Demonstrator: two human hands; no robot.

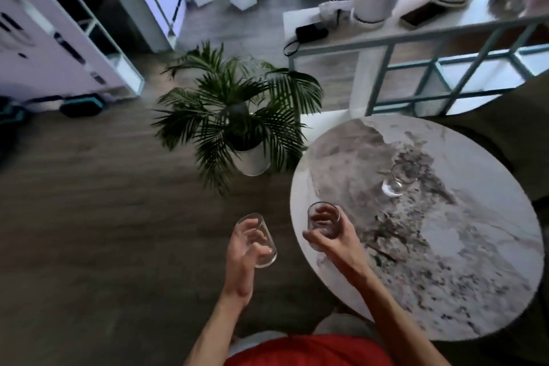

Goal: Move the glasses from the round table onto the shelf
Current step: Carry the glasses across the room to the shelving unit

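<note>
The left hand (243, 242) has its grip wrapped around a clear glass (261, 244) above open floor (104, 217). The right hand (332, 239) clamps a second glass (322, 221) over the tabletop (445, 261) edge. A third glass (396, 183) stands farther right on the tabletop.

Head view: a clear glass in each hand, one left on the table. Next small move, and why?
Probably carry both toward the white shelf top and set them down there. The left hand grips one clear glass tumbler over the floor, the right hand grips another at the round marble table's edge. Both hands are full, so the third glass has to wait.
</note>
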